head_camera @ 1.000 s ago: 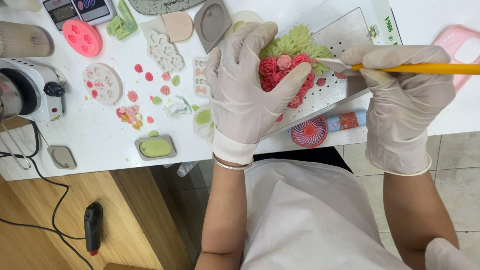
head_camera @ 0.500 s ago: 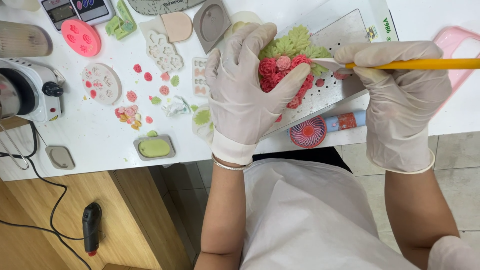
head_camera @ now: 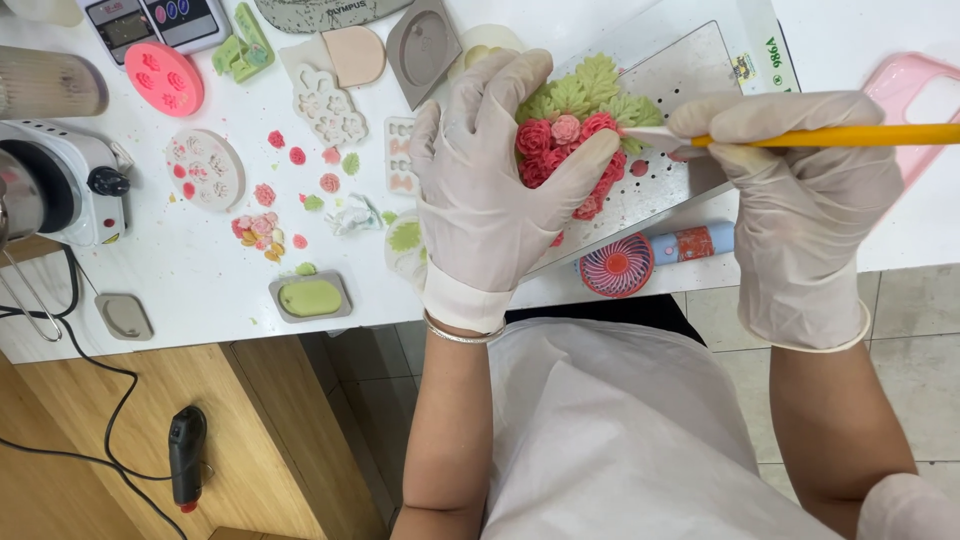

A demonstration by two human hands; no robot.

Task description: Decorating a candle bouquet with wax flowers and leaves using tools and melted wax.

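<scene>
Red and pink clay roses with green leaves behind them form a small floral cluster (head_camera: 572,140), held just above a clear dotted mat (head_camera: 670,170) near the front of the white surface (head_camera: 200,290). The left hand (head_camera: 490,190), in a thin white glove, cups the cluster from the near side, its fingers (head_camera: 505,80) curled around the flowers and its thumb pressed along their lower right edge. The right hand (head_camera: 790,200), gloved the same way, pinches a yellow-handled tool (head_camera: 830,135) between thumb and bunched fingers; the tool's pale tip touches the cluster at its right side, beside the roses. A few loose red pieces lie on the mat under the cluster.

Just below the mat, at the surface's front edge, lies a small round red fan (head_camera: 617,265) with a blue and red handle. Part of a pink object (head_camera: 915,95) shows behind the right hand. To the left of the left hand, small red, pink and green clay bits (head_camera: 290,190) are scattered about, near a round pale mould (head_camera: 205,168), a pink round mould (head_camera: 165,77) and a grey tray holding a green slab (head_camera: 311,296). Farther left stands a white machine with a black knob (head_camera: 60,185), its black cable trailing down over the wooden cabinet (head_camera: 130,440).
</scene>
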